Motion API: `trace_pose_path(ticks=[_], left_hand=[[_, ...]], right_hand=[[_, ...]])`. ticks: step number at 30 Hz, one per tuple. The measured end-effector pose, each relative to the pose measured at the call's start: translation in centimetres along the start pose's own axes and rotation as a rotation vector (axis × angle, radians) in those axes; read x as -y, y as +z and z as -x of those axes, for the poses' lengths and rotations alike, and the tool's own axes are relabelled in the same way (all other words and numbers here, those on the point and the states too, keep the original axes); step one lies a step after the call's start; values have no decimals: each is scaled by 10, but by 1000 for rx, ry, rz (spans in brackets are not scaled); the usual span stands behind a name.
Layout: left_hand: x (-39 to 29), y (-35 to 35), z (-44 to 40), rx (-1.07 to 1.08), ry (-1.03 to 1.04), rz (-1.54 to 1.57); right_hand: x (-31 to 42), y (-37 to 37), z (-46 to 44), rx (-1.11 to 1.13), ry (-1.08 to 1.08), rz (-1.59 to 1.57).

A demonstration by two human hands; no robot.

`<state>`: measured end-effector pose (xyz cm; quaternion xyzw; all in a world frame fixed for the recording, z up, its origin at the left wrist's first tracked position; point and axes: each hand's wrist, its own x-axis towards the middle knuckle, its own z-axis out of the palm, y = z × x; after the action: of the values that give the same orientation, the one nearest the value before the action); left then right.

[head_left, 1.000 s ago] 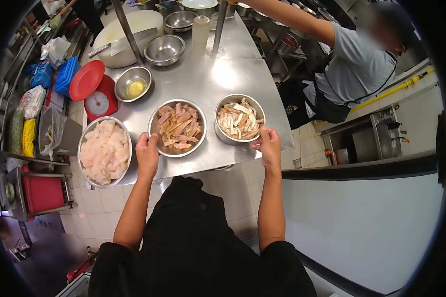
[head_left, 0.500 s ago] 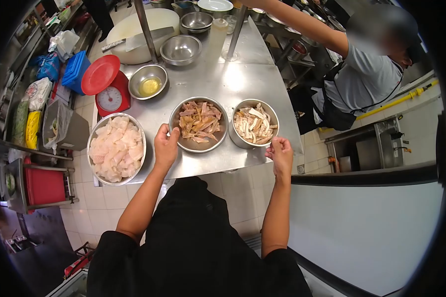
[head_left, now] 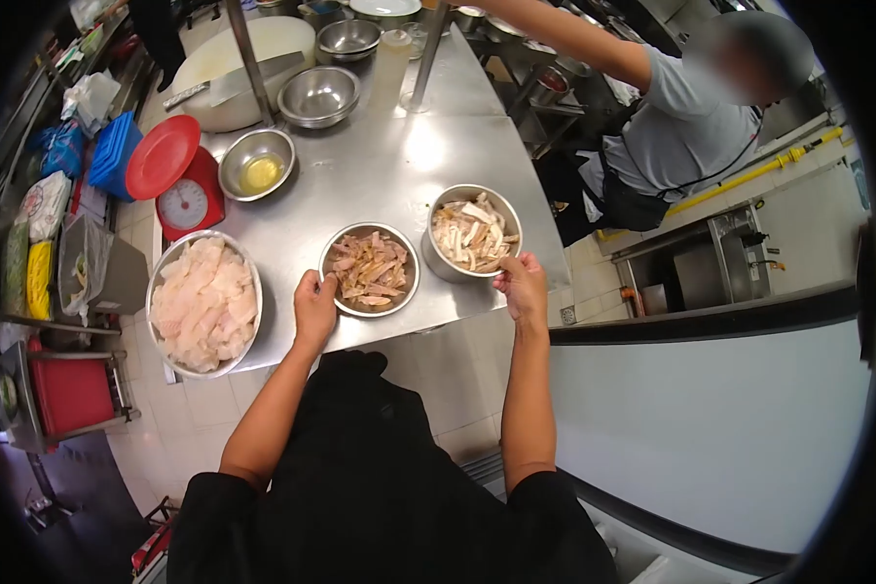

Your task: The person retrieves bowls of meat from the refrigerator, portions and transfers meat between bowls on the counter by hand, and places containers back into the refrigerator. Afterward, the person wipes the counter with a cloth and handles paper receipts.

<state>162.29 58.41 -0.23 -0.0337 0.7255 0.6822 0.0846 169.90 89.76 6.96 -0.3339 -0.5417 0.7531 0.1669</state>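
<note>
In the head view, the left hand [head_left: 313,304] is grasping the left rim of the middle bowl [head_left: 408,289], its thumb lying at the edge and its other fingers curling partly out of sight. The right hand [head_left: 524,285] is holding the near right rim of the right bowl [head_left: 442,265]; its grip is showing only in part, since the fingers are bending under the wall. Both bowls are sitting at the near edge of the counter [head_left: 350,161], just beside each other. Brown strips [head_left: 370,265] are covering most of the middle bowl's bottom, and pale strips [head_left: 472,232] are filling the right one, hiding its base.

To the left, a large bowl [head_left: 202,373] is brimming with whitish pieces [head_left: 204,302]. Behind it, a red scale [head_left: 188,207] is standing near a small bowl [head_left: 242,161] containing yellow liquid [head_left: 262,174]; the dial figures are too small to read. A post [head_left: 251,68] is crossing in front of a knife [head_left: 226,90] on a white block [head_left: 232,119], covering part of the blade. At right, a co-worker [head_left: 676,131] is stretching out an arm, the hand being cut off by the top edge.
</note>
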Motion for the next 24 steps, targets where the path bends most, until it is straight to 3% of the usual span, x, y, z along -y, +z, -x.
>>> trace_pose_path(ticks=[11, 15, 22, 24], left_hand=[[-25, -17, 0, -50, 131, -14], [-38, -14, 11, -30, 93, -20], [-19, -6, 9, -32, 1, -50], [10, -12, -2, -14, 122, -139]], right_hand=[[-8, -7, 15, -38, -61, 40], [-9, -16, 25, -25, -79, 10], [-14, -16, 33, -36, -77, -14], [-19, -18, 34, -53, -96, -66]])
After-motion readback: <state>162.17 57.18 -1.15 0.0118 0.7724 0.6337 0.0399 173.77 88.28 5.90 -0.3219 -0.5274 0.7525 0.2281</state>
